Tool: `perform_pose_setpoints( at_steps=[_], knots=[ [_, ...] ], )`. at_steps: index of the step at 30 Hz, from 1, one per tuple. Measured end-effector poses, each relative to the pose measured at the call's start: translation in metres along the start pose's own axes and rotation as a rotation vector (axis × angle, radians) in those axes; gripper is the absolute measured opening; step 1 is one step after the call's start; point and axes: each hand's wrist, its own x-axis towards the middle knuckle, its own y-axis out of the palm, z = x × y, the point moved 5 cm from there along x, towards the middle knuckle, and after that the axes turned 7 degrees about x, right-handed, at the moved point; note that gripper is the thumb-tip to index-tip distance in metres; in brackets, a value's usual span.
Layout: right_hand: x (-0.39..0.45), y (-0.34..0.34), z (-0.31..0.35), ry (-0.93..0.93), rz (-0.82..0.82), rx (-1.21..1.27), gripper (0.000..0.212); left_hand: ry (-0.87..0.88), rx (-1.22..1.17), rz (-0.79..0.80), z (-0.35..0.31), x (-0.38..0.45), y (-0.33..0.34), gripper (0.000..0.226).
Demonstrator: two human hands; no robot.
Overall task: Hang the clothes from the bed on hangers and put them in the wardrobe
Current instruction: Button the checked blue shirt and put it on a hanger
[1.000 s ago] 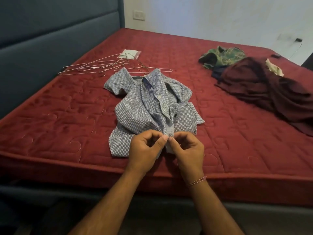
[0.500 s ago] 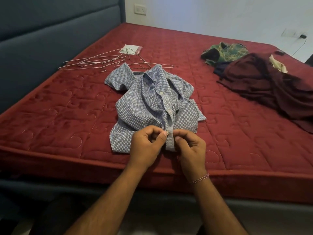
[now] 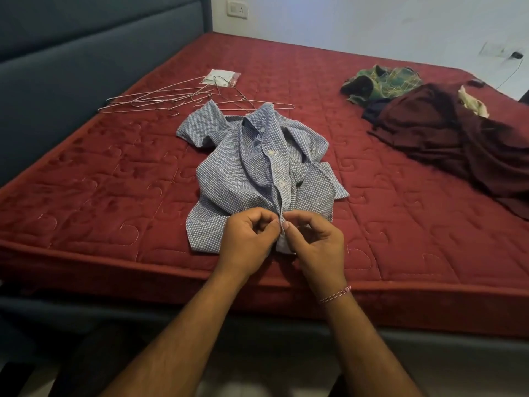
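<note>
A small blue checked shirt [image 3: 257, 179] is lying crumpled, front up, near the front edge of a bed [image 3: 114, 196] covered in red quilting. The left hand [image 3: 246, 245] and right hand [image 3: 317, 247] are both pinching the shirt's button strip near its hem, fingers curled tight on the cloth. Wire hangers [image 3: 160, 100] are lying just behind the shirt. A maroon garment [image 3: 446, 138] and a green patterned garment [image 3: 380, 81] are sitting well apart to the right.
</note>
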Motion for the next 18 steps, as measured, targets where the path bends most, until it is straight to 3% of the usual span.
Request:
perform_pose_setpoints(
  at_steps=[14, 18],
  knots=[
    [-0.01, 0.004, 0.011, -0.11, -0.096, -0.277, 0.018, 0.03, 0.163, -0.044, 0.003, 0.003, 0.001, 0.014],
    [-0.014, 0.007, 0.019, -0.273, -0.096, -0.449, 0.014, 0.051, 0.223, -0.051, 0.001, 0.003, 0.001, 0.013]
  ],
)
